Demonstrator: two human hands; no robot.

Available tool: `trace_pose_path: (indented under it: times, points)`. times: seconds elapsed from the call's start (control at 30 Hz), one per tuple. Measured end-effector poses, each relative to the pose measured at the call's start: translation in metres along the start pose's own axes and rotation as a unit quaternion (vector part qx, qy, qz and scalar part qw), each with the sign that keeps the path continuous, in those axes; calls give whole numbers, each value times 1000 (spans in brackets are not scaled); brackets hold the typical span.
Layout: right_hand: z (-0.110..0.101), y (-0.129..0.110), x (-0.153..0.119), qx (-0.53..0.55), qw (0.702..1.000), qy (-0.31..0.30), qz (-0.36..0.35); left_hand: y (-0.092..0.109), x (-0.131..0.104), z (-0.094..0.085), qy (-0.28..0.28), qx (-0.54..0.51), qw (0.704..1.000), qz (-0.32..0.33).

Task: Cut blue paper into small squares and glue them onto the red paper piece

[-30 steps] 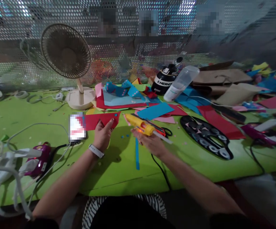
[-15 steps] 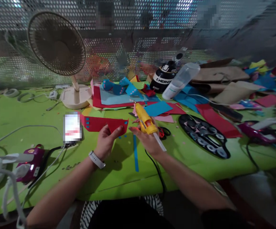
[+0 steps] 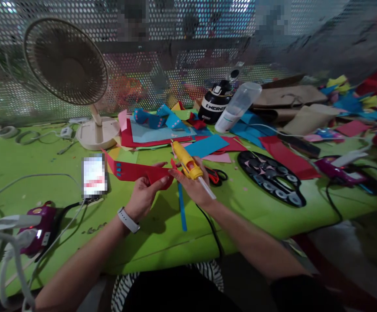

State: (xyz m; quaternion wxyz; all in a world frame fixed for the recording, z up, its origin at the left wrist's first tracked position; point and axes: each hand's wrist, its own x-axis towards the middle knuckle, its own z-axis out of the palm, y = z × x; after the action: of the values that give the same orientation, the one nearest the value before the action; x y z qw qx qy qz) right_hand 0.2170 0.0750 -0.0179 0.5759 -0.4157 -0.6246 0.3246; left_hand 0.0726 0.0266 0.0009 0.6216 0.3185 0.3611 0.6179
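A folded strip of red paper with small blue squares near its left end is pinched in my left hand, thumb on top. My right hand is wrapped round a yellow hot glue gun, its nozzle pointing away from me and a clear glue stick jutting out of the back. The thumb of that hand meets the right end of the red paper. Below the hands a narrow blue paper strip lies on the green table. Scissors rest just right of the glue gun.
A fan and a phone stand left. Behind are coloured paper sheets, a black bottle and a clear bottle. A black palette lies right. Purple power strips with cables sit at both sides.
My right hand has come left with the glue gun, and its thumb now touches the red paper's right end. That end has tilted downward. The whole view has shifted slightly.
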Motion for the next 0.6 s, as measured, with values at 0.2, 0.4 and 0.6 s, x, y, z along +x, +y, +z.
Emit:
trace_pose_path:
  times: [0.2,0.4,0.6]
  points:
    - [-7,-5,6,30,999,-9,19,-4,6,-5,15,-6,1000,2]
    - [-15,-13,0,89,996,-20,27,-1,18,-17,118,-25,992,33]
    - [-16,-25,-17,80,985,-129,77,9,14,-19,99,3,994,47]
